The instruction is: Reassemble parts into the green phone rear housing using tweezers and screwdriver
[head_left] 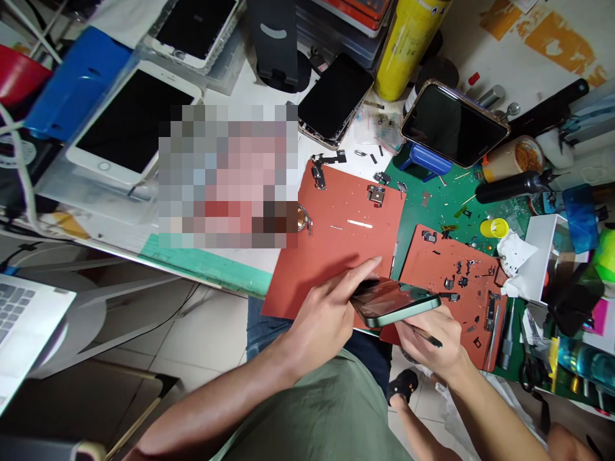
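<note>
A smartphone (396,301) with a green frame and a dark, reflective screen is held tilted above the front edge of the bench. My left hand (327,314) grips its left end, the index finger stretched out past it over a red-brown mat (355,243). Under the phone's right end, my right hand (435,339) is closed around it. A thin dark tool (427,335) sticks out from the right fingers below the phone; its other end is hidden. Small metal parts and a pale strip (360,224) lie on the mat.
A second red-brown mat (473,275) to the right carries several tiny parts. Behind stand a phone on a blue holder (454,125), a yellow can (408,48) and an opened phone (336,99). Scissors (532,371) lie at right. A blurred patch covers part of the left.
</note>
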### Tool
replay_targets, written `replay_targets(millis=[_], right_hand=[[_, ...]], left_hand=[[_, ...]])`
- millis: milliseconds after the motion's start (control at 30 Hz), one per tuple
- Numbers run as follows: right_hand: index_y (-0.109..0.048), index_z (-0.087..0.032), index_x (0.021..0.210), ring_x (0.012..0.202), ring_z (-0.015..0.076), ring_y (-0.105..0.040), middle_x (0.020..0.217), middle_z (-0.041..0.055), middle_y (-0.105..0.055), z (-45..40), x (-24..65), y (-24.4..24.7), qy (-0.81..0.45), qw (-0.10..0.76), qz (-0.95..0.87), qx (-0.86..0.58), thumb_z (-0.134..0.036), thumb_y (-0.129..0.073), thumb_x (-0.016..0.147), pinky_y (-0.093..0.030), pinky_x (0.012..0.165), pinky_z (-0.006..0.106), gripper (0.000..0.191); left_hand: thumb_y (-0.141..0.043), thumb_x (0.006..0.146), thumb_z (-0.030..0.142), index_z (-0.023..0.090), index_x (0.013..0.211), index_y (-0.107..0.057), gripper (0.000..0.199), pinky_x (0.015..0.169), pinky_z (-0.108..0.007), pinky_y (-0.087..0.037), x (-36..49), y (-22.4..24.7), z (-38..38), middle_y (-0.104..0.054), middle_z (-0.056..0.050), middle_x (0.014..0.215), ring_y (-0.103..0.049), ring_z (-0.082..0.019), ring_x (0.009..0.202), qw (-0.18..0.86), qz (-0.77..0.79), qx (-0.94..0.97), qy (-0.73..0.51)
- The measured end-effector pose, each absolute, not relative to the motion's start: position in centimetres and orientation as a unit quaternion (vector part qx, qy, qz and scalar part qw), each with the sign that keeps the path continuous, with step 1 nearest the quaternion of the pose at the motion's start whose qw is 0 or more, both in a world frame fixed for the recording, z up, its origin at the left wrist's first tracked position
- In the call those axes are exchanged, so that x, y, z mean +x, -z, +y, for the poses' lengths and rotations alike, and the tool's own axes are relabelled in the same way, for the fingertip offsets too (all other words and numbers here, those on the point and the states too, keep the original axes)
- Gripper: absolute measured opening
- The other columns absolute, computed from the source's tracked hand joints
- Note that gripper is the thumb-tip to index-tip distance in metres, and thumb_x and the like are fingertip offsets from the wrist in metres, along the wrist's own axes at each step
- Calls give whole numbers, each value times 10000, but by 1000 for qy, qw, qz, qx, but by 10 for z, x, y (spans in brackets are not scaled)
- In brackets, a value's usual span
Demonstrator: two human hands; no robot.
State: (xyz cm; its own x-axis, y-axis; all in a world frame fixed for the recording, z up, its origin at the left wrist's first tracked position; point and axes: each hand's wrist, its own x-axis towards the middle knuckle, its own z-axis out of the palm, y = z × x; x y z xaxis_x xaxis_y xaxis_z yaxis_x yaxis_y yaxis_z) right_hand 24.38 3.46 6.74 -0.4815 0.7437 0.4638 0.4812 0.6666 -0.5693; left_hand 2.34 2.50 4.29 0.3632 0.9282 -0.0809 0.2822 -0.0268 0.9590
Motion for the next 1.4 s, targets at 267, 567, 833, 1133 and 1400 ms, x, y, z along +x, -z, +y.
replay_targets(millis=[267, 567, 833, 1133, 1400], right_hand=[[-731, -244, 1031, 625, 138, -709, 721, -17, -752, 33, 247, -68, -187, 375, -826, -376, 27, -599, 997, -612, 606, 232, 304], [-764, -210, 1180, 863, 224, -881, 1035, 54, -878, -29, 213, -51, -229, 524, -583, -577, -5, -784, 946, -766, 782, 331, 311], [-760, -188, 1103, 947, 224, -887, 1049, 45, -882, -41, 175, -27, -249, 600, -435, -624, -11, -788, 960, -768, 893, 376, 229], [-770, -191, 1110, 956, 237, -886, 1052, 42, -877, -40, 176, -16, -238, 605, -439, -621, -17, -801, 952, -769, 906, 417, 237], [-779, -196, 1108, 960, 238, -886, 1072, 43, -877, -42, 177, -14, -255, 608, -424, -621, -37, -815, 958, -766, 923, 426, 222]], left_hand=[[-451, 878, -78, 347, 1623, -573, 867, 1145, -320, -632, 28, -45, 24, -803, 42, 1380, -779, -157, 1263, 541, 474, 603, -345], [-460, 933, -70, 389, 1637, -546, 845, 1163, -264, -607, 26, -43, 28, -789, 82, 1429, -759, -140, 1330, 555, 477, 598, -325], [-530, 1010, -1, 408, 1629, -571, 743, 1189, -316, -608, 23, -43, 33, -674, 89, 1605, -692, -221, 1455, 543, 524, 598, -270], [-501, 1056, 35, 380, 1666, -534, 702, 1074, -312, -667, 23, -41, 34, -746, 48, 1523, -816, -213, 1241, 555, 515, 598, -263], [-491, 1030, -22, 378, 1677, -513, 761, 1135, -272, -627, 23, -41, 32, -838, 72, 1346, -797, -172, 1280, 563, 499, 596, -281]])
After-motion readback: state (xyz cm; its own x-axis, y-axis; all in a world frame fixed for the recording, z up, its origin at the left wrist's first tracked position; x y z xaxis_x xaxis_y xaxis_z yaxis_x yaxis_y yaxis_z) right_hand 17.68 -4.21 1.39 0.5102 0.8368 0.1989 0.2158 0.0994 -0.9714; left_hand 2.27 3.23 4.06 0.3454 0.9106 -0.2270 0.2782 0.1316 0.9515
